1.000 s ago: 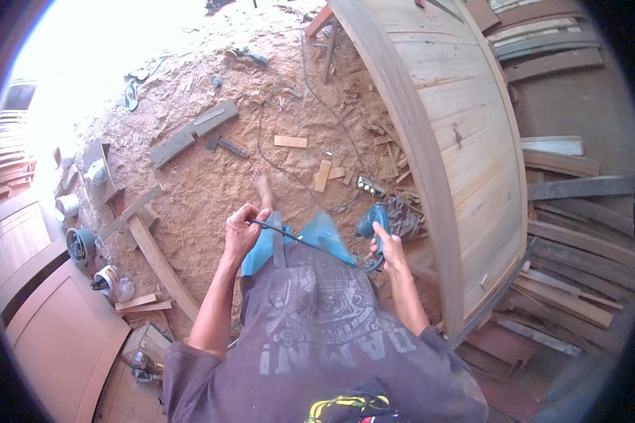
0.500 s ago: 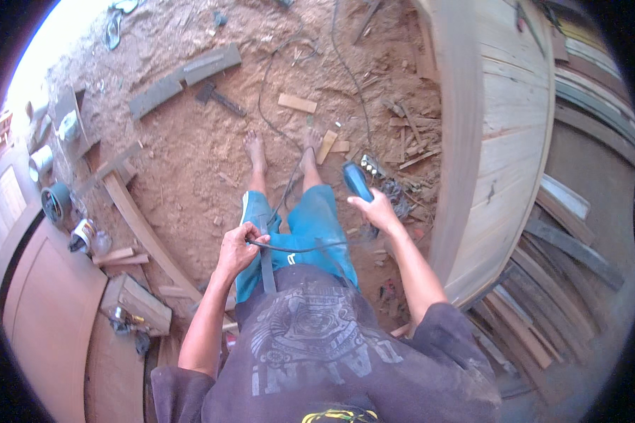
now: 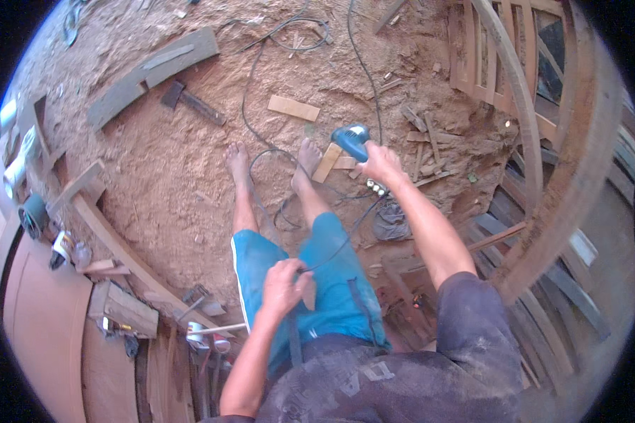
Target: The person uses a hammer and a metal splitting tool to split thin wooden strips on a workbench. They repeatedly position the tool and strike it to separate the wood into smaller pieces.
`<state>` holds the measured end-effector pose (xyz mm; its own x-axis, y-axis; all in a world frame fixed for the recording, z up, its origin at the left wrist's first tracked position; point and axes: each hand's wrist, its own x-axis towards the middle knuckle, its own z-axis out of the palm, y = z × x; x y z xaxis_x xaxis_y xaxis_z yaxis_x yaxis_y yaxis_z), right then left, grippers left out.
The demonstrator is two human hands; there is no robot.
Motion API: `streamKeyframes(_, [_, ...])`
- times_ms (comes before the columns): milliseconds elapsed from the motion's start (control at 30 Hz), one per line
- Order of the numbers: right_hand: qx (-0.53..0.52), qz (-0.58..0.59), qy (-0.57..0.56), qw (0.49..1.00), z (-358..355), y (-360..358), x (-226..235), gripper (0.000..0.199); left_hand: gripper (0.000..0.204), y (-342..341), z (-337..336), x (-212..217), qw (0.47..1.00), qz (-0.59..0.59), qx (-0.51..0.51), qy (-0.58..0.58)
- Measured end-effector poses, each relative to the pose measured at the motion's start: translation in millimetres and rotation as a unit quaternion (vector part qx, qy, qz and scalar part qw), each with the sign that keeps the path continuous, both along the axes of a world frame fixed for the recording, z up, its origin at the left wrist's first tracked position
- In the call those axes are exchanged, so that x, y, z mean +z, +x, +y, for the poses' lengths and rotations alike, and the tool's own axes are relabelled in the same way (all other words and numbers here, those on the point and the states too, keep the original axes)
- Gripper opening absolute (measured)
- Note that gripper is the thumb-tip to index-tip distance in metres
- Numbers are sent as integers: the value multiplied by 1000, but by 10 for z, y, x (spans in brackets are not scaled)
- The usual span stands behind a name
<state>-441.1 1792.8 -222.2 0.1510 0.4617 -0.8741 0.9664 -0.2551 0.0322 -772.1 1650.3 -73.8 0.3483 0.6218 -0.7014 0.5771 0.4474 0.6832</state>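
Observation:
My right hand (image 3: 383, 166) is closed around the back end of a blue corded power tool (image 3: 351, 139) with a rounded body, held out above the dirt floor beyond my knees. My left hand (image 3: 283, 285), in front of my blue shorts, has its fingers closed on the black power cord (image 3: 337, 252). The cord runs from there toward the right hand. A small brownish flat piece (image 3: 308, 292) shows beside the left fingers; what it is I cannot make out. A multi-socket power strip (image 3: 376, 187) lies just below the right hand.
Wood offcuts (image 3: 293, 108) and a hammer-like tool (image 3: 194, 103) lie on sawdust-covered ground around my bare feet. Loops of cord cross it. At right stand a curved-looking wooden frame (image 3: 527, 106) and slatted woodwork (image 3: 497, 49). Boards (image 3: 130, 250), containers and panels line the left.
My right hand has moved the power tool farther forward and turned it. The left hand has moved right with the cord. The pale panel face at right no longer shows; wooden frame edges appear there.

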Motion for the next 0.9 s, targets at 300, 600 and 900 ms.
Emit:
streamKeyframes(300, [280,-174,159,931,630,1822,-894,60,56,1373,427,-658,977,-205,-54,24])
streamKeyframes(600, [22,-127,121,984,-133,1705,-860,25,42,696,-19,-688,985,-133,-13,-107])
streamKeyframes(900, [-298,381,-48,874,-1250,-2286,212,27,25,-520,153,-315,995,30,88,-22])
